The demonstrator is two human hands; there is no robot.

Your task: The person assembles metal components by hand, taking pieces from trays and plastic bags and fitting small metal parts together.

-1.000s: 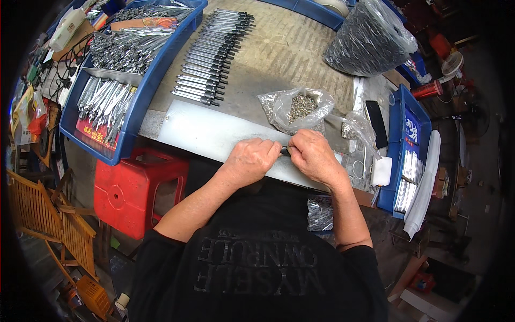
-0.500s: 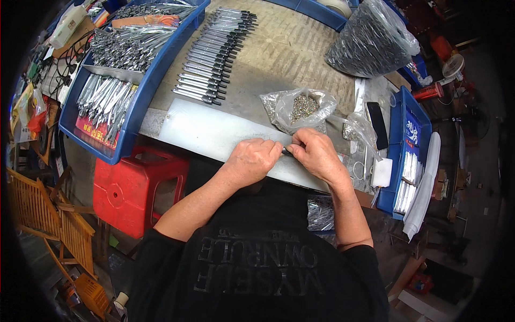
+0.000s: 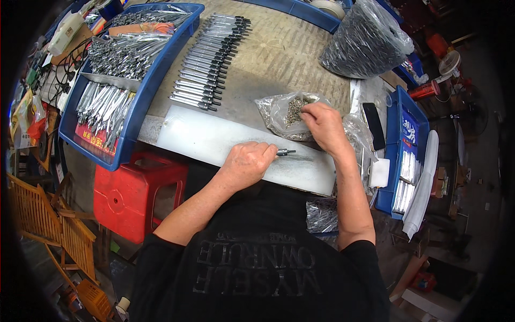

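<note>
My left hand [image 3: 248,163] is closed round a pen-shaped metal rod [image 3: 286,152]; only its dark collar and thin tip stick out to the right. Under that hand lies a white board [image 3: 198,131] along the front edge of the bench. My right hand [image 3: 325,126] reaches to the mouth of a clear plastic bag [image 3: 274,119], its thumb and fingers pinched together over the small metal pieces [image 3: 294,109] inside. What the fingertips hold, if anything, is too small to make out. Similar silver rods [image 3: 206,61] with dark ends lie in a neat row beyond the board.
At the left stands a blue tray [image 3: 140,107] full of loose metal rods. A large bag of dark parts [image 3: 365,45] sits at the back right. On the right are a black phone [image 3: 374,126] and another blue tray [image 3: 394,155]. Below the bench is a red stool [image 3: 120,201].
My right hand has left the rod's tip and moved up and right to the bag of small pieces. The left hand still grips the rod, whose end now shows.
</note>
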